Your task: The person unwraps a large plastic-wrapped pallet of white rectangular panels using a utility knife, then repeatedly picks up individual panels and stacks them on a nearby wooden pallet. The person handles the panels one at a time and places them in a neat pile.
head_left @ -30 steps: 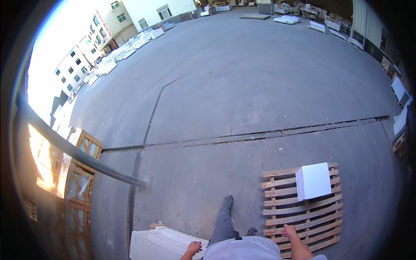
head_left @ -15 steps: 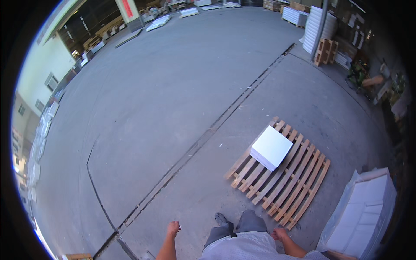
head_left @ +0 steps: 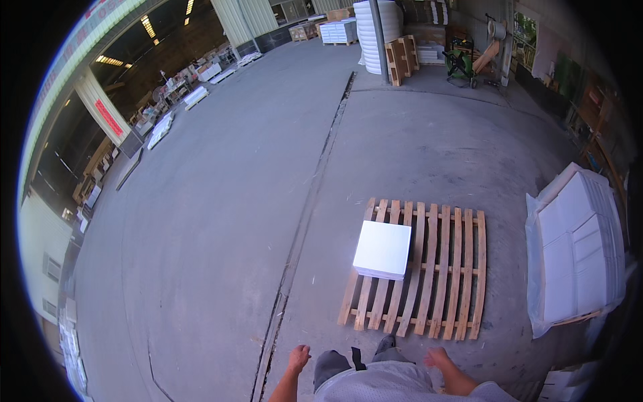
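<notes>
Both my hands hang at my sides with nothing visible in them. My left hand (head_left: 299, 356) is over the grey floor, its fingers loosely bent. My right hand (head_left: 437, 357) is just short of the near edge of a slatted wooden pallet (head_left: 445, 268), apart from it, with its fingers loosely held. A short stack of white square slabs or boxes (head_left: 382, 246) sits on the left part of the pallet. The right-hand slats of the pallet are bare.
A plastic-wrapped load of white boxes (head_left: 569, 261) stands to the right. A dark floor groove (head_left: 309, 184) runs along the pallet's left. Farther off are a post (head_left: 379, 40), white wrapped rolls (head_left: 366, 33), upright pallets (head_left: 402, 59) and a green machine (head_left: 459, 61).
My view has swung to the right, and the pallet now lies more squarely ahead of me. My legs have stepped, and both hands stay empty at my sides.
</notes>
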Tool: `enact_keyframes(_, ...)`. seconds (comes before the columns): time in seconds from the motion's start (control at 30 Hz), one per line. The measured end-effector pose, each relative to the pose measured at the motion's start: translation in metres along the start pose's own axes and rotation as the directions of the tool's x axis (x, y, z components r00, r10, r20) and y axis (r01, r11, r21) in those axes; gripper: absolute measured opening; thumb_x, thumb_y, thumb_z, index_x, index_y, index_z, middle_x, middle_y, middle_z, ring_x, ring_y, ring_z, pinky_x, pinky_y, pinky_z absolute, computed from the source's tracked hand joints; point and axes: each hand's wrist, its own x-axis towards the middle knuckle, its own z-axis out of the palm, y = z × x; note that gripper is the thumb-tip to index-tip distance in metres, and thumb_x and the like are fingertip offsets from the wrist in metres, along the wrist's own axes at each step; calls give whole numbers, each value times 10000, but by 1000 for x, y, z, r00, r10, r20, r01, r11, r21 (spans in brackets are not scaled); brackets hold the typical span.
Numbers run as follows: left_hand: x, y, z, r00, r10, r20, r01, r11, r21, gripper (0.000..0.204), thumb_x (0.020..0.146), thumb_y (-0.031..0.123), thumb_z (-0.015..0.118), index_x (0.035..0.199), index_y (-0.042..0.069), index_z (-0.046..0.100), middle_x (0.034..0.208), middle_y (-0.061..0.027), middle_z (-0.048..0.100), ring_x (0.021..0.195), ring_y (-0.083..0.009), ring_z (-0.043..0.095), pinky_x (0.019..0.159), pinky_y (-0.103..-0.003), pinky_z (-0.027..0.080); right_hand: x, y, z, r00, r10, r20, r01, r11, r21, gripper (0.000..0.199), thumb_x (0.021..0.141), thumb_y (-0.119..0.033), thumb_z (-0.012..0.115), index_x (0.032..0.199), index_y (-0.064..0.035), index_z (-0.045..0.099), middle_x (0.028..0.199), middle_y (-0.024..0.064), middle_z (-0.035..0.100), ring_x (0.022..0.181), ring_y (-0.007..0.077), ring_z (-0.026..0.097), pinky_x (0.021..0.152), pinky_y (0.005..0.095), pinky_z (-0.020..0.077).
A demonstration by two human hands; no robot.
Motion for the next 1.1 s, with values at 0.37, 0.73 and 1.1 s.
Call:
enact_keyframes(0.37,206,102,-30,969,-126,215,97,986,139,288,831,260,502,845,-8,606,750,-109,649,645,-237,672,524,-351,500,58,-105,40,983,-83,-166,148,888,435,353,889,-296,570,986,42,599,783,155,661,585,260,659,448,366,520)
enact_keyframes(0.73,513,304,86,554,294,779,-832,183,523,341,909,320,444,876,36,630,1009,-188,647,922,-370,614,798,-483,495,93,-11,189,994,41,-102,31,787,616,465,864,-370,564,1239,-96,542,1082,134,630,955,268,598,783,484,507)
enact_keyframes(1.1,564,427,289,644,325,693,-744,476,468,463,888,411,527,1162,43,590,1217,-204,562,1116,-358,546,966,-413,433,258,-236,225,719,-377,-584,246,924,-294,284,849,-280,584,885,-3,636,806,170,645,763,309,641,642,402,485)
